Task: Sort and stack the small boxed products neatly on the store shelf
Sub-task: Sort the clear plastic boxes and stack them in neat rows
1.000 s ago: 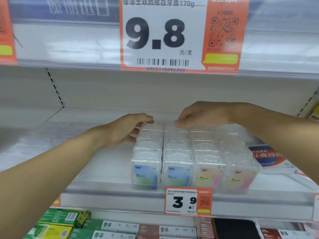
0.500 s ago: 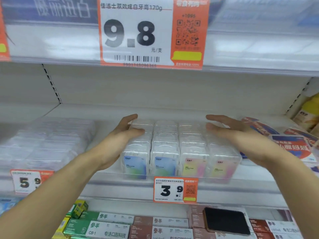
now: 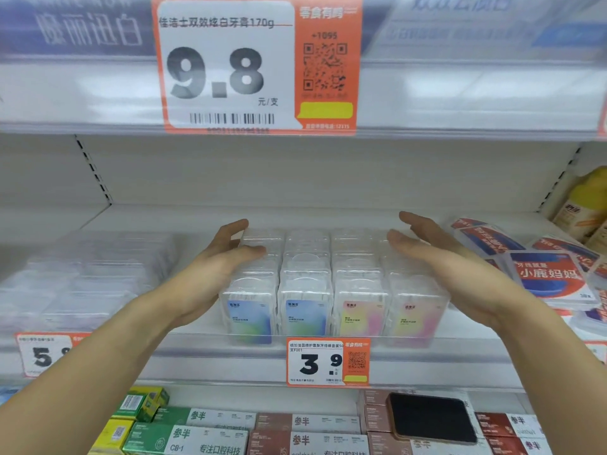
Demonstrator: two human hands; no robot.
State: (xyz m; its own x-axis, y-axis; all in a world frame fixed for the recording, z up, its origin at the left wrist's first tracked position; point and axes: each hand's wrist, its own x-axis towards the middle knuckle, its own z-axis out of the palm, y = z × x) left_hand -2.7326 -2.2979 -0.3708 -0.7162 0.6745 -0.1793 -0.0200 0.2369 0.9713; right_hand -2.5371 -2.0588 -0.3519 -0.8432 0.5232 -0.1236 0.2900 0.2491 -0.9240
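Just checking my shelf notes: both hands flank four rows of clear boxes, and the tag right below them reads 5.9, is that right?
Not quite. In the head view the tag below the clear boxes reads 3.9. The rest holds: left hand and right hand flank four rows.

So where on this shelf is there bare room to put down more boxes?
Bare shelf lies behind the clear boxes up to the back wall, and in a strip between the left hand and the blurry clear packs. The right is crowded: red-and-blue packs sit just past the right hand.
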